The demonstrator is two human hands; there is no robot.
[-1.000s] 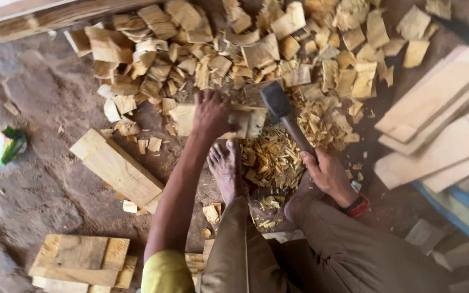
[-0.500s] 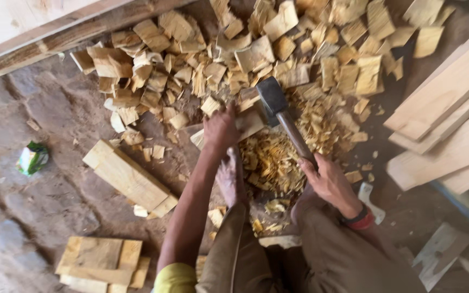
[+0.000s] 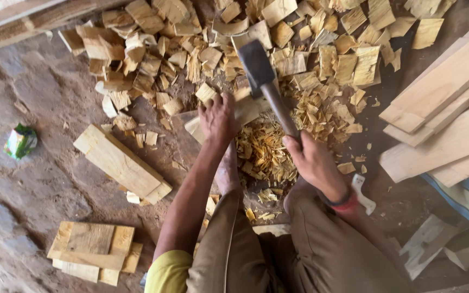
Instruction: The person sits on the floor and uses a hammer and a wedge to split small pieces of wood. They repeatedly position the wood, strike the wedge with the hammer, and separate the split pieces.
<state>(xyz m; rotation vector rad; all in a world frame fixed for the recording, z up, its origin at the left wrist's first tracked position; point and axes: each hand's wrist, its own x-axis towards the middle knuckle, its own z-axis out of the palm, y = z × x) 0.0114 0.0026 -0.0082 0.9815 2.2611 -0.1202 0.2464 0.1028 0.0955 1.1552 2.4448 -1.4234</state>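
My right hand (image 3: 311, 160) grips the wooden handle of an axe (image 3: 256, 64), its dark metal head raised over the work spot. My left hand (image 3: 219, 118) holds a pale piece of wood (image 3: 246, 110) on the ground, just below and left of the axe head. A heap of yellow wood shavings (image 3: 264, 152) lies between my two hands. My bare foot (image 3: 228, 172) rests beside the shavings, under my left forearm.
A big pile of chopped wood chunks (image 3: 202, 38) spreads across the top. Long planks (image 3: 441, 108) are stacked at the right. A thick block (image 3: 119, 161) and a stack of flat boards (image 3: 93, 252) lie left on the dirt, near a crumpled green packet (image 3: 20, 141).
The axe head has stayed raised while the view shifted. My left hand moved from the ground by the foot up onto the pale piece of wood.
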